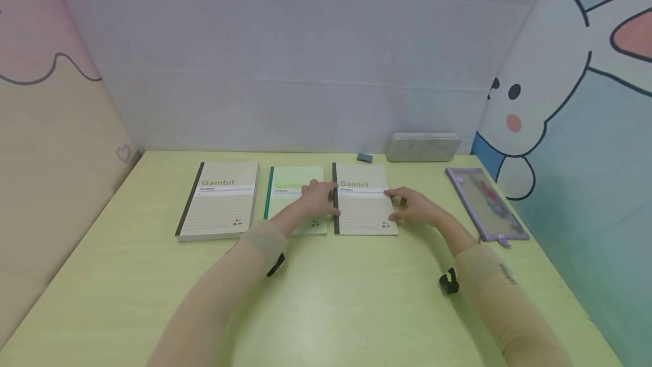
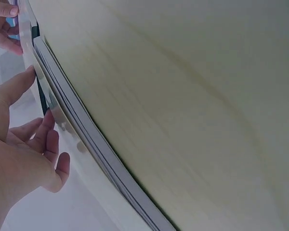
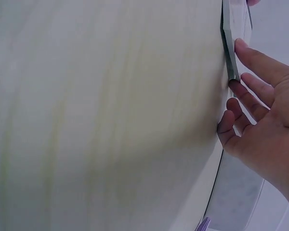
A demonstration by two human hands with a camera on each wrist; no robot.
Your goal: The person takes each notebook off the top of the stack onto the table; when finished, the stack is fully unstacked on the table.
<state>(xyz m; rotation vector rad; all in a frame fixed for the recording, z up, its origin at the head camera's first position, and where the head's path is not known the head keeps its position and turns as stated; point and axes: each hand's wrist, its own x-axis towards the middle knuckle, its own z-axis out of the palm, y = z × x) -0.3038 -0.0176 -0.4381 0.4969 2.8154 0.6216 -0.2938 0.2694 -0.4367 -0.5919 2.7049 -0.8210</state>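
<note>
Beige notebook (image 1: 220, 200), black spine; green notebook (image 1: 292, 186); cream notebook (image 1: 364, 208); purple pouch (image 1: 484, 203); pale yellow-green table (image 1: 326, 299).

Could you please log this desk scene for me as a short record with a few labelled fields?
Surface: pale green table
Notebooks: three in a row; beige left notebook, green middle notebook, right notebook
Left hand: rests over the middle notebook, fingers at the right notebook's spine
Right hand: fingers touch the right notebook's right edge
Right of hands: purple mesh pouch
At back wall: grey case, small eraser
</note>
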